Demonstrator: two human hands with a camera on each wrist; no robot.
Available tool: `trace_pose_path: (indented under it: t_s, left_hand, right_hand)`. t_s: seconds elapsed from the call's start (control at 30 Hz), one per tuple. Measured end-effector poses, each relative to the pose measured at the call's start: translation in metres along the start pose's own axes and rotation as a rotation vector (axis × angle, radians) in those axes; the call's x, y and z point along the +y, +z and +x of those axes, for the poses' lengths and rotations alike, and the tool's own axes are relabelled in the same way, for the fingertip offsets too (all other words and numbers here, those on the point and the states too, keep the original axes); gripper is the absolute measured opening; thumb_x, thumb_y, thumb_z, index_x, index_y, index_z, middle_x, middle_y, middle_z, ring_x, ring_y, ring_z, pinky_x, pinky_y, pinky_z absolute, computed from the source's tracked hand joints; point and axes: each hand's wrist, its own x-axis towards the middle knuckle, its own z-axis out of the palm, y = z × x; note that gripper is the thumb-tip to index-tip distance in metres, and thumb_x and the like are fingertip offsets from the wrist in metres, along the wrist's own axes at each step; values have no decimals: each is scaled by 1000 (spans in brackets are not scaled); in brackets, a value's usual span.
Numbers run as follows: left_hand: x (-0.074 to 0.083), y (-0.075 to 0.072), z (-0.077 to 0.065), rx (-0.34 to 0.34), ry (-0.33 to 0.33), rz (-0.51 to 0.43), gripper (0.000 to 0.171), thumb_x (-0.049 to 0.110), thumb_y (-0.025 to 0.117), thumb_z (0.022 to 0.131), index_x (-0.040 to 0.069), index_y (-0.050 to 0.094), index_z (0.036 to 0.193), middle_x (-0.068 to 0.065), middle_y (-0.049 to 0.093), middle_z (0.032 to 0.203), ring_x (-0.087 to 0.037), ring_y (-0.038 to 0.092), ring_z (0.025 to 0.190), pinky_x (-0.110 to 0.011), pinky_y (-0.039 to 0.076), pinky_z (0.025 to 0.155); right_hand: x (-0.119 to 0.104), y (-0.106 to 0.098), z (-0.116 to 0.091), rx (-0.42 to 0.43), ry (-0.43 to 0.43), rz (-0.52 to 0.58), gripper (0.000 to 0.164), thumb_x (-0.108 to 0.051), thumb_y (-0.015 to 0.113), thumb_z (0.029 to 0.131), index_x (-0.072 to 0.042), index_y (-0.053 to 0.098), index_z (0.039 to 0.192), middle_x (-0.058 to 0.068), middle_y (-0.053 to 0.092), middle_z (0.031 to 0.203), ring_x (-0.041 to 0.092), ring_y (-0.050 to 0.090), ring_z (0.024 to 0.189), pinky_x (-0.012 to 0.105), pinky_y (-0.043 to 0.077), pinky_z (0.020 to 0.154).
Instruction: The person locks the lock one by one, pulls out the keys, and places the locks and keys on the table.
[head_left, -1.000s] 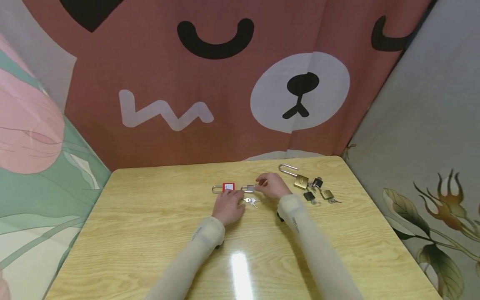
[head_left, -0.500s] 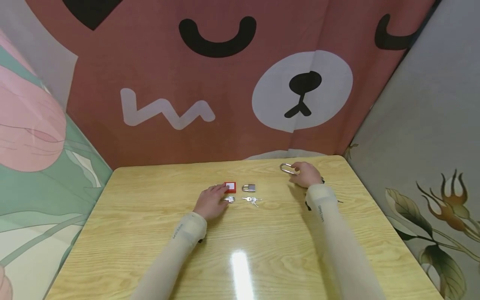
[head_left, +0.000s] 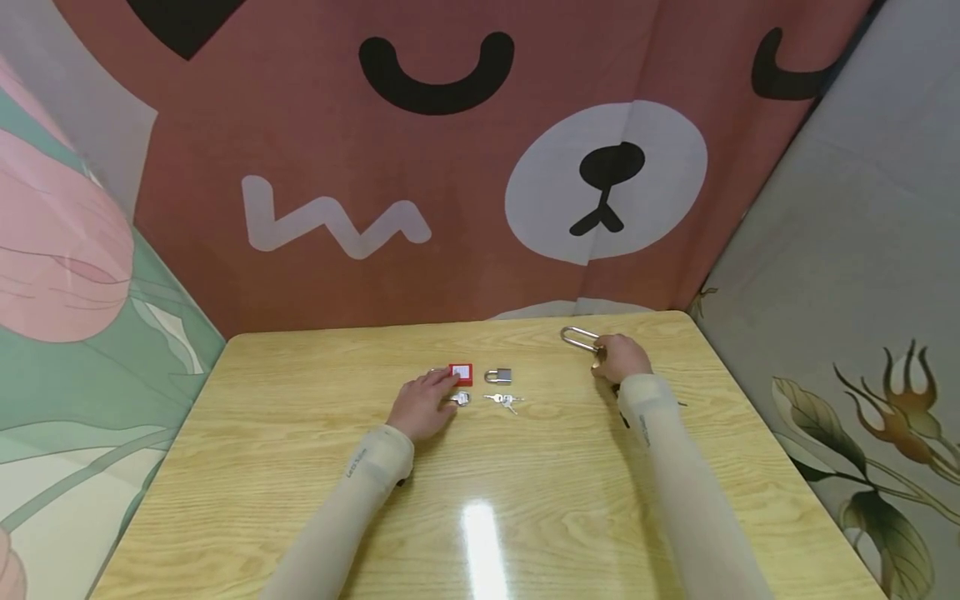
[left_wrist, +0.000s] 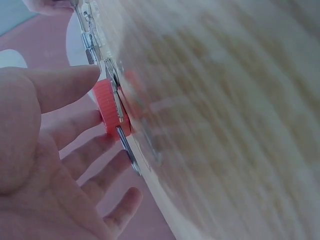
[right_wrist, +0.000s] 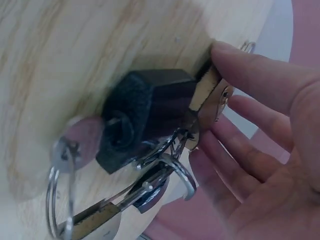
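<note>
Left hand (head_left: 422, 406) and right hand (head_left: 626, 360) are well apart at a wooden tabletop (head_left: 300, 400). The left, fingers loosely extended, touches a red padlock (head_left: 463, 373); a silver padlock (head_left: 504, 376) and small keys (head_left: 504, 401) lie near it. The right pinches a brass padlock (right_wrist: 206, 97) between thumb and fingers, its long shackle pointing left, beside a black padlock (right_wrist: 150, 112) with a key inserted.

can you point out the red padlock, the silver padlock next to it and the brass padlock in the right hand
red padlock (head_left: 463, 372): head view, on the upper face of its body
silver padlock (head_left: 504, 376): head view, on its body
brass padlock (right_wrist: 212, 106): right wrist view, on the broad face of its body
</note>
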Motion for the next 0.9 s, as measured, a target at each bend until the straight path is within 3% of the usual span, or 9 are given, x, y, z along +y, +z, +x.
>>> trace_pose_path:
  t_s: [0.17,0.4,0.47,0.67,0.9]
  left_hand:
    - [-1,0,0,2,-2,0,58,31,66,101,18,49,155,-6,41,165,-31,38,152,-56,32,123]
    - [-1,-2,-1,1,2,5,57,32,65,102,17,50,154,-7,41,165,-32,38,152,-57,32,122]
    - [0,-3,-1,0,-1,2,57,32,66,102,18,49,155,-6,41,165,-31,38,152,-56,33,122]
    - [-2,-1,1,8,7,-17,57,32,66,102,17,49,155,-6,40,165,-32,38,152,-56,32,122]
    - [9,-3,0,71,29,-85,60,31,68,101,17,48,155,-5,43,163,-34,40,149,-57,34,121]
  right_hand:
    - [1,2,0,9,-30,-29,45,-14,86,83,3,68,120,20,72,106,40,67,102,58,54,92]
    - [1,3,-3,-14,-36,-46,36,-24,82,88,-1,62,105,24,62,105,42,63,98,60,54,75]
    - [-1,1,-4,-23,-31,-29,37,-25,79,92,1,61,111,27,60,112,43,62,100,60,53,75]
    - [-14,-2,-13,33,-45,95,69,-22,71,99,13,39,150,39,45,142,53,54,125,67,48,102]
    - [-51,-13,-33,167,-153,238,70,-20,74,97,11,41,151,34,48,143,49,53,127,63,47,106]
